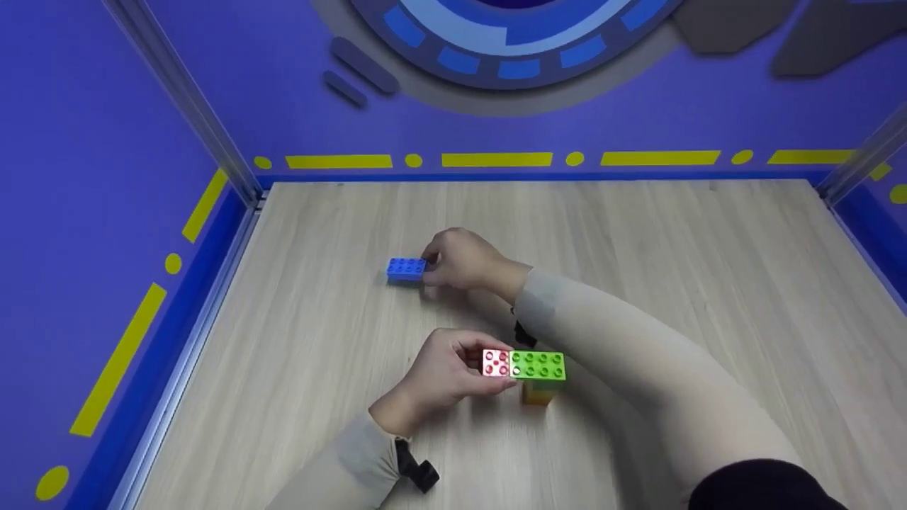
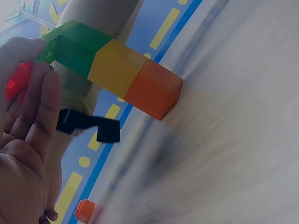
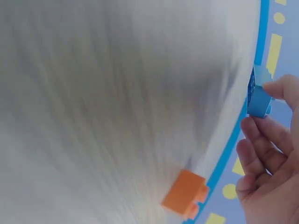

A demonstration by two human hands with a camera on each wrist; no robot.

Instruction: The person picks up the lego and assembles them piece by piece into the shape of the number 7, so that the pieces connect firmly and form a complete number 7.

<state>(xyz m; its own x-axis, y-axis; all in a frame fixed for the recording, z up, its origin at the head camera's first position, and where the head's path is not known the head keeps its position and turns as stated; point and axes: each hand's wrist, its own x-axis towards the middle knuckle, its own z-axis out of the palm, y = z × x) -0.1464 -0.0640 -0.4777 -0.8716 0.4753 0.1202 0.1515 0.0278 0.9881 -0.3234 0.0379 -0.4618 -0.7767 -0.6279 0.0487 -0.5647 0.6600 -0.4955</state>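
Observation:
In the head view my left hand [image 1: 443, 372] grips a red toy brick [image 1: 495, 363] between thumb and fingers. Right beside it is the light green brick [image 1: 537, 365] on top of a stack. The left wrist view shows that stack from the side: a darker green brick [image 2: 84, 49], a yellow brick [image 2: 117, 69] and an orange brick [image 2: 155, 89] at the bottom. Farther back, my right hand [image 1: 464, 258] pinches a blue eight-stud brick [image 1: 406, 268] by its right end. The right wrist view has the thumb on one side of the blue brick [image 3: 259, 93].
A studded orange brick [image 3: 186, 193] sits on the wooden table [image 1: 673, 234]; the head view does not show it. Blue patterned walls [image 1: 489, 134] stand behind and at the sides. The right forearm [image 1: 638, 340] reaches across, beyond the stack.

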